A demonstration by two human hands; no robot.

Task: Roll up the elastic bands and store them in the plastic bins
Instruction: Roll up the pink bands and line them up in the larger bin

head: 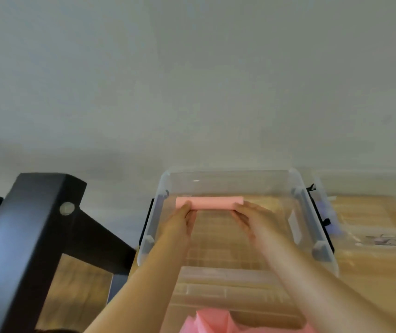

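Two hands, left hand [180, 222] and right hand [252, 218], grip the ends of the rolled pink band [212, 203] inside the clear bin [230, 180] (elastic springs back), so careless release may unroll it.

wooden surface [79, 289], clear plastic bin [322, 236] resting on it; second clear bin [370, 179] just beside; black frame [35, 224] at left
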